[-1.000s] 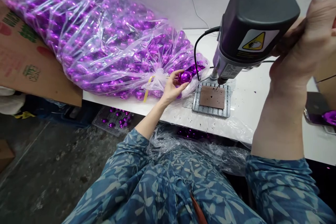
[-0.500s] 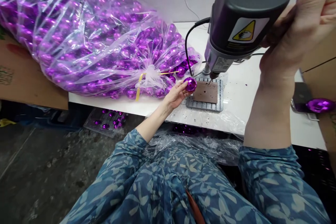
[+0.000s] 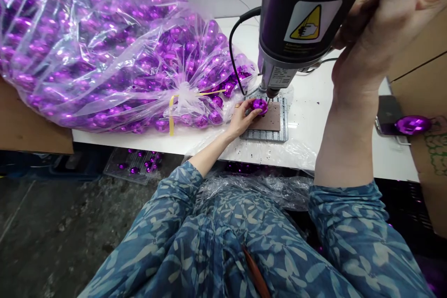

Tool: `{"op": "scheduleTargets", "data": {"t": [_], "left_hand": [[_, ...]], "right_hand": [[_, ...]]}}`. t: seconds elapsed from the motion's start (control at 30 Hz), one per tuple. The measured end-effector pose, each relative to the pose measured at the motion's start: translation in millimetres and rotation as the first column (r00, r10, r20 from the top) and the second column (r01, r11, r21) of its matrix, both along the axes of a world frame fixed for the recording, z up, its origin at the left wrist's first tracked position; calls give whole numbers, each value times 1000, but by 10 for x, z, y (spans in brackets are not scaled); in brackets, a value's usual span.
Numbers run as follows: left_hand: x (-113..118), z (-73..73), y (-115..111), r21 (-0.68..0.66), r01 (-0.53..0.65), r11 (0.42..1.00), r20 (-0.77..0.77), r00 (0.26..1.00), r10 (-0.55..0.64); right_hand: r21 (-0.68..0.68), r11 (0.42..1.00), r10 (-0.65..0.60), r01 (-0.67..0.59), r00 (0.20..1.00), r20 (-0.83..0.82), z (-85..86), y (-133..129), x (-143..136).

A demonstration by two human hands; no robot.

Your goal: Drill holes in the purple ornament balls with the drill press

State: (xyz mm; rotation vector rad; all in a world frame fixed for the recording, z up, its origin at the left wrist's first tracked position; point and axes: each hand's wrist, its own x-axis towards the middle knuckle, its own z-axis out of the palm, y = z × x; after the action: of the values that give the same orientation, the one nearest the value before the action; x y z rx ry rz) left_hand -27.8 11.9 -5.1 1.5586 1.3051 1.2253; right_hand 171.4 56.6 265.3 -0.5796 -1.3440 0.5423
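Pinched in the fingers of my left hand [image 3: 241, 118] is a shiny purple faceted bauble [image 3: 260, 106], beside the bit of a black drill press [image 3: 307, 18]. Whether the bit touches the bauble I cannot tell. Beneath it lies a brown board [image 3: 270, 118] on the slotted metal base [image 3: 282, 136]. Raised at the upper right, my right hand [image 3: 391, 23] is closed on the drill press's handle, most of which the fingers and the motor housing hide.
A big clear bag of purple baubles [image 3: 115, 56], tied with yellow ribbon, fills the left of the white table [image 3: 300, 125]. At the right, another purple bauble [image 3: 414, 125] sits beside a dark phone-like object [image 3: 388, 114]. A clear tray [image 3: 134, 165] of baubles is below the table.
My left hand has carried the bauble rightward across the board, close against the drill bit. My right hand stays on the handle. The whole view has shifted slightly.
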Motion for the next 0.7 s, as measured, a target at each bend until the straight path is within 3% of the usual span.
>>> {"op": "scheduleTargets", "data": {"t": [0.37,0.57,0.7], "left_hand": [[88,77,-120,1,62,998,-146,987,-61],[51,54,-89,-30,66,997,-126,990,-69],[26,-13,-50,-21,53,998,-34,998,-53]], "right_hand": [[4,1000,-22,22,999,-38,-33,53,-24],[-64,994,-88,85,995,-38,-40,15,-12],[-140,985,-118,105,989,-88,-66,94,23]]}}
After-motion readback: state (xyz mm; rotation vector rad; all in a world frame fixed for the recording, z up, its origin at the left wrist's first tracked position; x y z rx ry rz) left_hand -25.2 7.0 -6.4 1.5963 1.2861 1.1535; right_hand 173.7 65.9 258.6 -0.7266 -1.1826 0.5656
